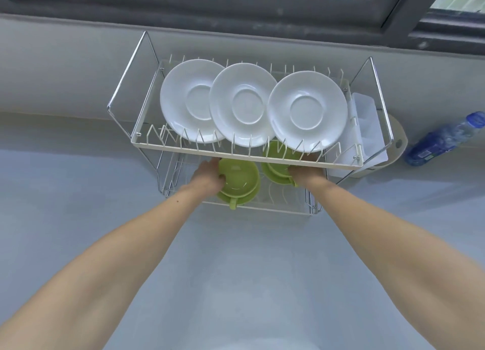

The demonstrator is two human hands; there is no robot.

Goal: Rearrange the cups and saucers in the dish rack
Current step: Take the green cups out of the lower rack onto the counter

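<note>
A two-tier wire dish rack [246,156] stands against the wall. Three white saucers [242,104] lie overlapping on its upper tier. On the lower tier sit green cups. My left hand [207,177] grips the rim of a green cup stack [240,183] at the front left, its handle pointing toward me. My right hand [305,172] holds a second green cup stack [277,166], partly hidden under the upper tier's front rail.
A white plastic cutlery holder [367,125] hangs on the rack's right end. A blue water bottle [443,139] lies on the counter at the right, beside a round white board [399,139]. A dark window frame [236,8] runs above.
</note>
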